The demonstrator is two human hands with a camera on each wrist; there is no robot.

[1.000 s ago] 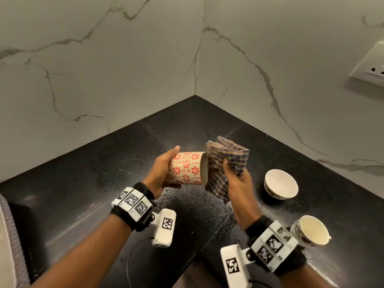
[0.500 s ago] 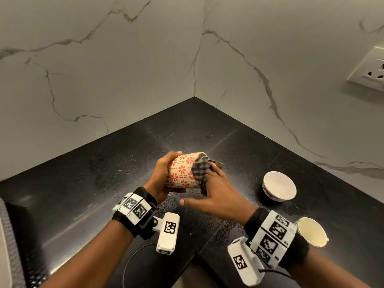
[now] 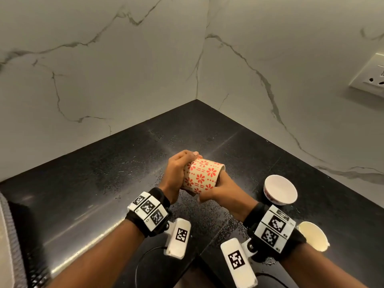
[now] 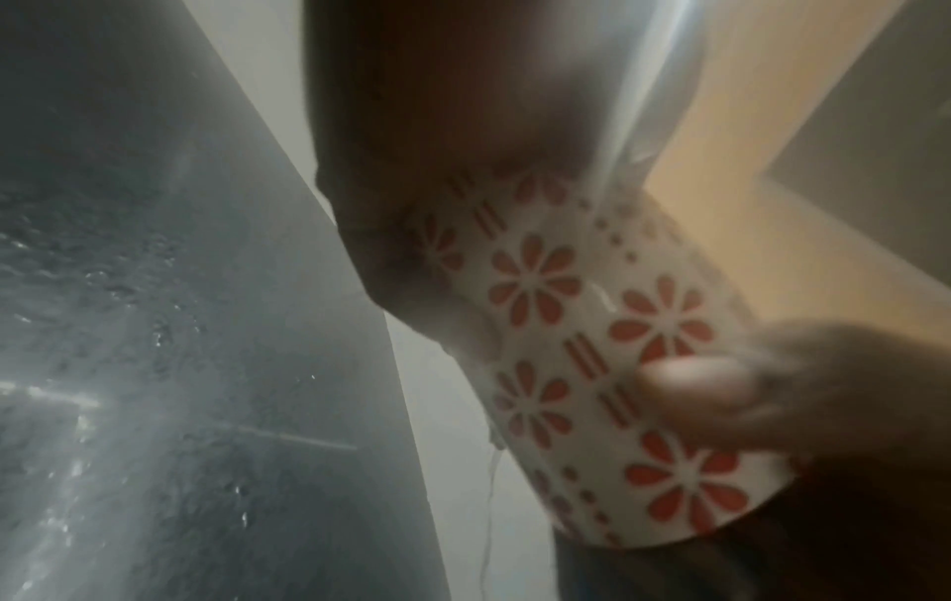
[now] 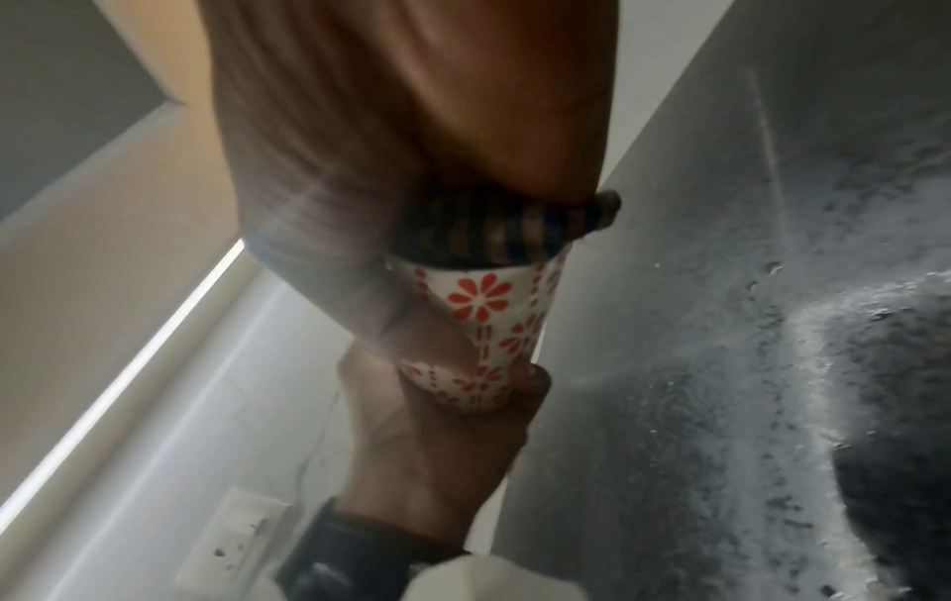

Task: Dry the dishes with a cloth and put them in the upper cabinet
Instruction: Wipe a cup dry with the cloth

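Floral cup (image 3: 200,176), markings apparently only pattern

Two cups (image 3: 202,176) (image 3: 313,235), one bowl (image 3: 280,189), one cloth (image 5: 494,234)

Worktop (image 3: 104,183): black, speckled stone; ran into a corner between two marble-patterned walls; a thin seam crossed it near the corner.
Surface state: water droplets lay scattered over the middle, thickest around the seam.
White bowl (image 3: 280,191): stood upright on the worktop, open side up, a red pattern on its outer wall.
Cream cup (image 3: 313,235): lay tipped on the worktop, near the white bowl, on the side away from the corner.
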